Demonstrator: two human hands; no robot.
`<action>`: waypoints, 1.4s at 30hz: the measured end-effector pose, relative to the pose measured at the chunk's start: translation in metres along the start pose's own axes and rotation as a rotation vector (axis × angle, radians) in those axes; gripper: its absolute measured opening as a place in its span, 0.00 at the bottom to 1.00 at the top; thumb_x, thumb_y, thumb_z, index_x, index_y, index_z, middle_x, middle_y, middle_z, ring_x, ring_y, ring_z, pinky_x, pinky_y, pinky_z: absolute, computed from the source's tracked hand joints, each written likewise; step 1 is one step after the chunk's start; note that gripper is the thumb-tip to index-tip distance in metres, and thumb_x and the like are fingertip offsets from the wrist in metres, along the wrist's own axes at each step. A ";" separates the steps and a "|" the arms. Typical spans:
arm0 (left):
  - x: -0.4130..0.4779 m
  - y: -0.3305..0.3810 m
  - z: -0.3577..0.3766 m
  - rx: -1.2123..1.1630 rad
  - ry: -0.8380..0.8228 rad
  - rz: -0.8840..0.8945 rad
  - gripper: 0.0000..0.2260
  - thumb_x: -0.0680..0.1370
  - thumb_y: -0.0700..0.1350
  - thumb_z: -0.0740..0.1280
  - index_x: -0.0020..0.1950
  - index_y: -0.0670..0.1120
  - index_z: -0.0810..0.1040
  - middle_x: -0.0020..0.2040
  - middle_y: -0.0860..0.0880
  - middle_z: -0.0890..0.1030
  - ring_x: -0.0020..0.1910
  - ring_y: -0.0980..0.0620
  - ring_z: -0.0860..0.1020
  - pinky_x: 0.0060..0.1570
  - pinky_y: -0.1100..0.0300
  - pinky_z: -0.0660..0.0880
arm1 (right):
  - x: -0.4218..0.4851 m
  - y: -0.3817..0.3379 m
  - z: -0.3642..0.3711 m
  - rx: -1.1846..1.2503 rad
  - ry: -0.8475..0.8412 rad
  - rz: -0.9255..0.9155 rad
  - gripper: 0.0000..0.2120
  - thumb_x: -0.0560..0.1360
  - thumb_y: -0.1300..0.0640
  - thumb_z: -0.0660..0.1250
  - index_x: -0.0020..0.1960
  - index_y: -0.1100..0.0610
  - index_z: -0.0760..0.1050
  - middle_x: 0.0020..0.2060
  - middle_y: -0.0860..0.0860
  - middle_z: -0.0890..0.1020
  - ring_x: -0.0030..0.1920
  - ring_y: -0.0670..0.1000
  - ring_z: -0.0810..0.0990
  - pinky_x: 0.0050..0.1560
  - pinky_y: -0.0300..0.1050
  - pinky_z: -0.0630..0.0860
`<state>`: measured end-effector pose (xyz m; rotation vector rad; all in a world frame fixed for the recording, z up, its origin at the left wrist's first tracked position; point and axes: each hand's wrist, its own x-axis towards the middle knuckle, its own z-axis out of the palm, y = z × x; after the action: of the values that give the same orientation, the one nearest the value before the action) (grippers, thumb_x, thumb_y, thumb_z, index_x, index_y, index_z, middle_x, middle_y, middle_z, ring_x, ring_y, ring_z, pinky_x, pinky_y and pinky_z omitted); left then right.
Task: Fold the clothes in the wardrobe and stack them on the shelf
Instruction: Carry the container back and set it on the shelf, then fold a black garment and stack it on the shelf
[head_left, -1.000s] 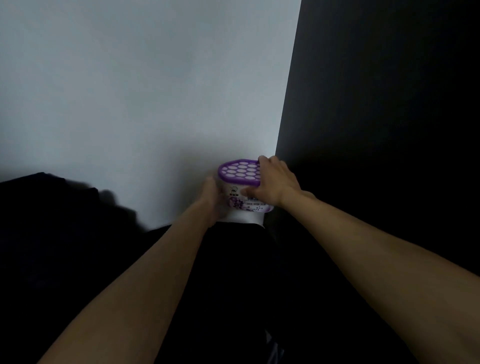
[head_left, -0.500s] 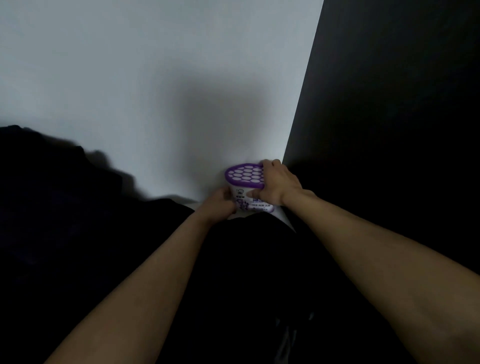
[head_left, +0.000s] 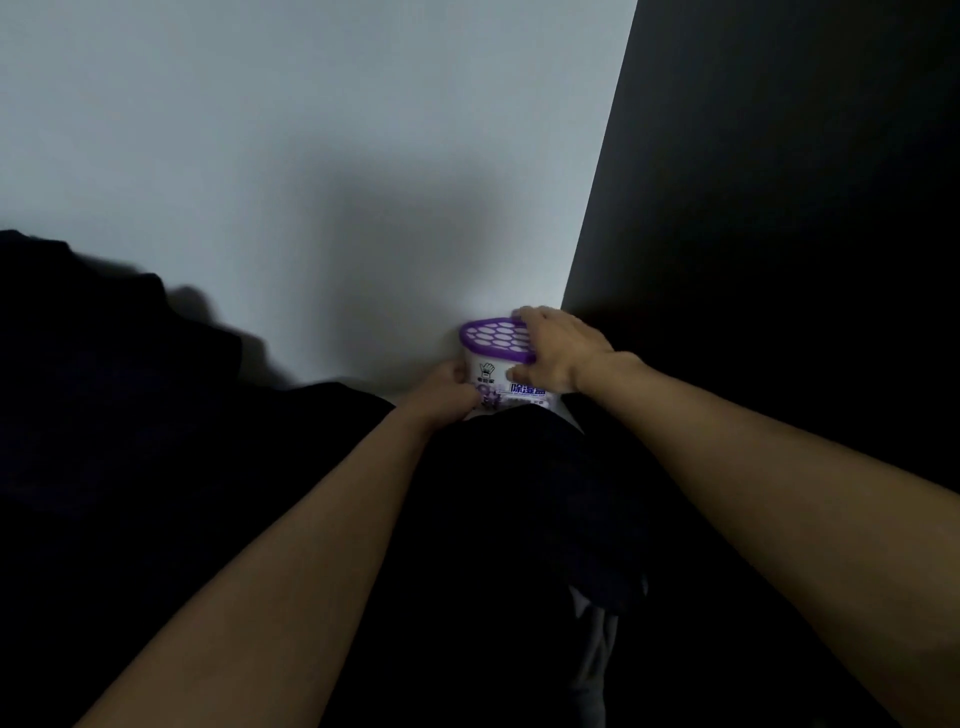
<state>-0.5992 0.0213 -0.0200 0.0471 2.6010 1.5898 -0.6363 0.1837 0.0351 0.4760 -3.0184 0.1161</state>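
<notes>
Left hand (head_left: 447, 389) has slid down to the tub (head_left: 488, 371) base since a second ago. Dark clothes (head_left: 156, 441) heap along shelf's left and front edges, folds unreadable, shelf surface hidden. Tub bottom is cut off by cloth at back-right corner, where white back wall (head_left: 311, 156) meets black side panel (head_left: 779, 208). Right hand (head_left: 558, 353) grip curls over purple honeycomb lid (head_left: 493, 335), thumb on glossy label. Left grip curled against white plastic wall. Grey fabric (head_left: 592, 649) scrap shows at front.
</notes>
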 end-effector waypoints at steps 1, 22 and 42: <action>-0.001 0.001 0.000 -0.012 0.048 0.006 0.16 0.76 0.31 0.65 0.64 0.37 0.77 0.58 0.42 0.81 0.48 0.52 0.80 0.39 0.69 0.73 | -0.005 -0.001 -0.008 0.022 0.015 -0.002 0.37 0.72 0.43 0.74 0.74 0.54 0.63 0.68 0.56 0.73 0.67 0.58 0.72 0.65 0.53 0.71; -0.292 0.040 -0.068 0.543 0.522 0.060 0.20 0.76 0.37 0.63 0.67 0.47 0.74 0.67 0.47 0.75 0.66 0.48 0.73 0.68 0.50 0.70 | -0.195 -0.120 -0.055 1.039 0.273 -0.187 0.12 0.76 0.57 0.67 0.59 0.54 0.78 0.53 0.46 0.81 0.51 0.44 0.79 0.53 0.37 0.74; -0.516 -0.048 -0.120 1.657 0.260 -0.219 0.14 0.79 0.54 0.61 0.49 0.49 0.83 0.43 0.49 0.85 0.45 0.46 0.83 0.39 0.56 0.65 | -0.268 -0.288 0.010 0.464 -0.152 -0.466 0.25 0.76 0.47 0.69 0.69 0.57 0.73 0.64 0.55 0.77 0.65 0.56 0.75 0.66 0.54 0.73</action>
<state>-0.0963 -0.1455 0.0237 -0.3143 3.0513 -0.9024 -0.2939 -0.0090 0.0175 1.2567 -2.9085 0.7824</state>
